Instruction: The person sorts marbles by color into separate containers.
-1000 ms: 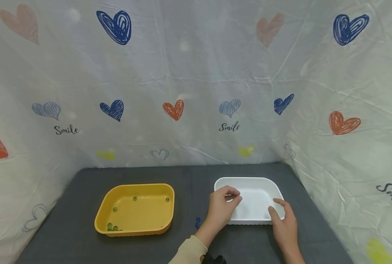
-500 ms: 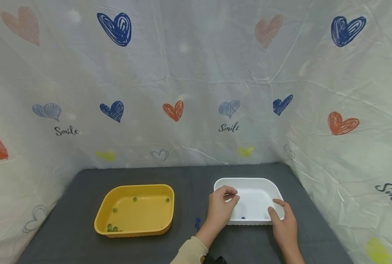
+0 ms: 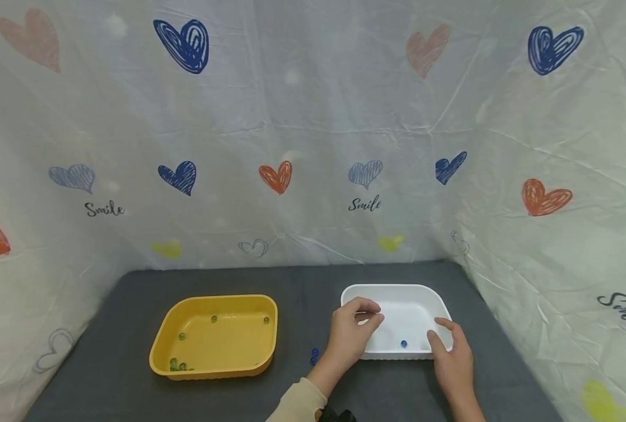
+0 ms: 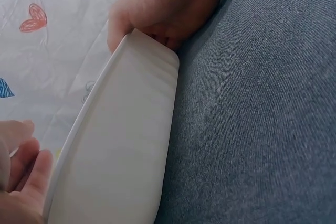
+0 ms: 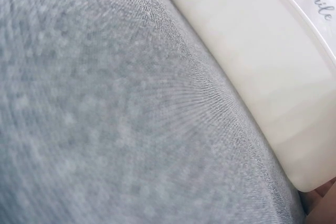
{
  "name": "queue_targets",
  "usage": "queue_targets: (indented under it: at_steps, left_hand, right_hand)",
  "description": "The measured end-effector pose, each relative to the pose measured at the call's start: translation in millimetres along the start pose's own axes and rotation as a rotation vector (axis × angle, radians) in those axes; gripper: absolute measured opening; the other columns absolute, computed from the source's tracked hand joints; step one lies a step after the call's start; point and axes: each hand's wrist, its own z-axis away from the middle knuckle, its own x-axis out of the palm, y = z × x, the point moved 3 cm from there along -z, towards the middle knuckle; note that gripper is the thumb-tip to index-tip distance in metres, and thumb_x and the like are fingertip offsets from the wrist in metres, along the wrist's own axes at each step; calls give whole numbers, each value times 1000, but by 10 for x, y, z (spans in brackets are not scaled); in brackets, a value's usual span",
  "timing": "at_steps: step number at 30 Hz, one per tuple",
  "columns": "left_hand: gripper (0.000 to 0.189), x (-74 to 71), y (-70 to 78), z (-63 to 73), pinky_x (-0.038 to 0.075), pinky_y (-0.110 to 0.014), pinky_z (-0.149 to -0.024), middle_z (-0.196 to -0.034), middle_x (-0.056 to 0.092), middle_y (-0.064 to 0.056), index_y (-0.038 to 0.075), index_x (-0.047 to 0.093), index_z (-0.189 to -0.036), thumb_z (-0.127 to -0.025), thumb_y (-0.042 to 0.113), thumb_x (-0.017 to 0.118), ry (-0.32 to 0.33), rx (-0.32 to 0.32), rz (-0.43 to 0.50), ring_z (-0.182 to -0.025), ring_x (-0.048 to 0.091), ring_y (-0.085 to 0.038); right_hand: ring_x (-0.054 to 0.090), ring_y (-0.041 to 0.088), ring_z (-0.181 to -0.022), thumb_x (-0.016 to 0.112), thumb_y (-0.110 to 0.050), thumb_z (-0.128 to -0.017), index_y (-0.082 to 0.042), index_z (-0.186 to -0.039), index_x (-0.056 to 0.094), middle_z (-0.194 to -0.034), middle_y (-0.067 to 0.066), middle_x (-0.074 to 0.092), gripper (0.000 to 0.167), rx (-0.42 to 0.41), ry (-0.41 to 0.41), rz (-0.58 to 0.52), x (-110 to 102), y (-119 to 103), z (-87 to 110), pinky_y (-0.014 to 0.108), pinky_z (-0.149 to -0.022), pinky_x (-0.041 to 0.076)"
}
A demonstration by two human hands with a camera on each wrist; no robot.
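A white tray [image 3: 408,316] stands on the right side of the dark table. My left hand [image 3: 349,330] hangs over its left part, thumb and forefinger slightly apart with nothing seen between them; the left wrist view shows these fingers [image 4: 34,174] beside the rim. One blue marble [image 3: 404,344] lies on the tray floor near the front wall. My right hand [image 3: 454,363] grips the tray's front right corner, thumb over the rim, with its other fingers partly hidden behind the wall. Blue marbles [image 3: 315,352] lie on the cloth left of my left forearm.
A yellow tray [image 3: 215,372] stands to the left, holding several green marbles [image 3: 182,336]. Dark grey cloth [image 3: 305,293] covers the table. A pale curtain [image 3: 313,105] printed with hearts hangs behind and along both sides.
A blue marble has appeared in the white tray and has rolled to the right along its front. Both hands have stayed nearly where they were.
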Motion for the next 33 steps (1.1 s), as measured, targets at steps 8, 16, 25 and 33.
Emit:
queue_targets:
  at_steps: [8, 16, 25, 33]
  left_hand:
    - [9, -258, -125, 51, 62, -34, -97, -108, 77, -1, 16, 79, -108, -100, 15, 83, 97, 59, 49, -104, 75, -16]
    - [16, -640, -274, 93, 61, -31, -99, -112, 75, 1, 13, 77, -115, -101, 11, 82, 175, 31, 44, -109, 74, -19]
    - [22, -791, -384, 304, 60, -46, -101, -114, 76, 3, 8, 75, -119, -98, 7, 83, 112, -49, -113, -109, 75, -19]
    - [31, -925, -371, 491, 60, -46, -101, -120, 75, 0, 7, 74, -123, -94, 3, 86, 53, -17, -294, -115, 73, -23]
  right_hand:
    - [39, 50, -153, 66, -18, -106, -2, -139, 63, -157, 29, 53, 36, 16, 5, 0, 15, 3, 0, 71, -121, 31]
    - [37, 50, -155, 66, -17, -106, -2, -139, 62, -159, 30, 51, 36, 22, 3, -17, 16, -10, -4, 72, -122, 29]
    - [37, 52, -154, 64, -19, -107, -1, -139, 62, -158, 30, 51, 36, 31, 6, -6, -20, 2, 7, 72, -122, 29]
    - [39, 48, -154, 66, -18, -106, -3, -137, 64, -157, 29, 53, 35, 24, 11, -22, -3, -14, 15, 69, -121, 31]
